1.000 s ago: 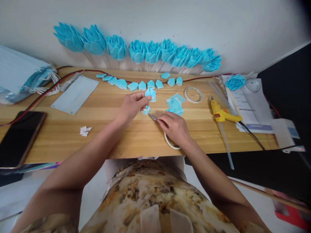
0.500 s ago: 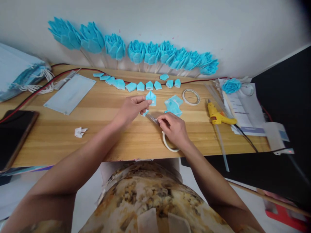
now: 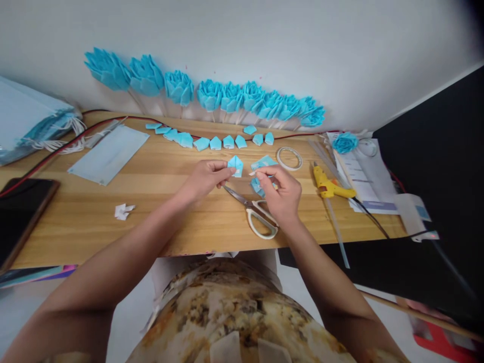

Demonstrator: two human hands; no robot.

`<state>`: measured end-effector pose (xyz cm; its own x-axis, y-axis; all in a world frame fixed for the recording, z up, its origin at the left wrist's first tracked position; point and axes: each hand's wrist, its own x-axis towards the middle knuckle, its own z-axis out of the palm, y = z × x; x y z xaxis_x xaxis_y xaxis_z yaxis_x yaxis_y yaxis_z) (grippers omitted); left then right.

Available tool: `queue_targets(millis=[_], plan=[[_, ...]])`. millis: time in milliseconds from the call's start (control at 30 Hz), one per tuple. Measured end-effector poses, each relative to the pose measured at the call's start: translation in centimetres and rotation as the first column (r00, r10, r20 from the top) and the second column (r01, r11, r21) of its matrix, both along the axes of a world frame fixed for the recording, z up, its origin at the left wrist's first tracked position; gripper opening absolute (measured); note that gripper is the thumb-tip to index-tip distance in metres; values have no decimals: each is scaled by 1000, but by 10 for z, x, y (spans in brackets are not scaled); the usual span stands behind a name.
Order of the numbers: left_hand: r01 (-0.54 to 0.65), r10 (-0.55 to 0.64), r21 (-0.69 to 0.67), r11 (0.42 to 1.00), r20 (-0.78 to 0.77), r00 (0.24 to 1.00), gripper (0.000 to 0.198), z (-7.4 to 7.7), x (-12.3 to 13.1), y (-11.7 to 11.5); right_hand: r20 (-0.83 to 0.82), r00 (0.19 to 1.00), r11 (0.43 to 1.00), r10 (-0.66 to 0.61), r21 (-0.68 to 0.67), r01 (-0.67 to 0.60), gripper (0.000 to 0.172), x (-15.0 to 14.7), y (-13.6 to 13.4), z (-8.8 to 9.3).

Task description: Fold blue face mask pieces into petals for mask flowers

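Note:
Between the thumb and fingers of my left hand [image 3: 207, 179] is a folded blue petal [image 3: 235, 165], pointed at the top, with a small white patch near my thumb. My right hand [image 3: 282, 194] pinches a small white strip [image 3: 253, 173] just right of the petal, apart from it. Beneath my hands lie scissors [image 3: 247, 204] with white handles, their blades pointing toward my left hand. Loose blue pieces [image 3: 263, 162] lie behind and beside my right fingers, partly covered by them.
Folded blue petals [image 3: 215, 143] form a row behind my hands. Blue flowers [image 3: 179, 88] on sticks lean on the wall. A tape roll [image 3: 289, 159] and a yellow glue gun [image 3: 328, 184] lie right; a flat mask [image 3: 109, 154], white scraps [image 3: 124, 211] and a phone [image 3: 24, 217] lie left.
My right hand has moved up and away from the scissors, which now show more fully, and it holds the white strip near the petal. My left hand still holds the petal. The view shifted slightly.

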<state>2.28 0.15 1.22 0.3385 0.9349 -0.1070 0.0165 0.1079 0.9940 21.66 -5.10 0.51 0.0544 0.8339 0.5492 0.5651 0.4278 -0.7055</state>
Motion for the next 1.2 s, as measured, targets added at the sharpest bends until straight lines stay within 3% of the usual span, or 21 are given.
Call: queue_targets(millis=[133,233,367,500,700,1200], plan=[[51,-51,-23,998,-28,998,27,1,0,-1,20,1000,999,-2,40,1,14,-2,8,6],[101,-102,-22,995,-53,993,28,0,-1,-1,147,989,985,-24,171,-1,14,-2,12,8],[138,-139,-20,990,-67,988,30,-3,-2,-1,363,931,922,-45,373,-101,12,1,18,10],[140,-141,-21,990,-58,988,29,-3,-2,-1,450,891,879,-63,448,-163,15,3,23,6],[156,-157,-42,987,-37,987,26,0,-1,-1,485,870,844,-91,500,-191,17,4,23,4],[163,-162,-24,986,33,986,23,-4,-2,1,554,829,855,-68,460,-238,13,6,23,-1]])
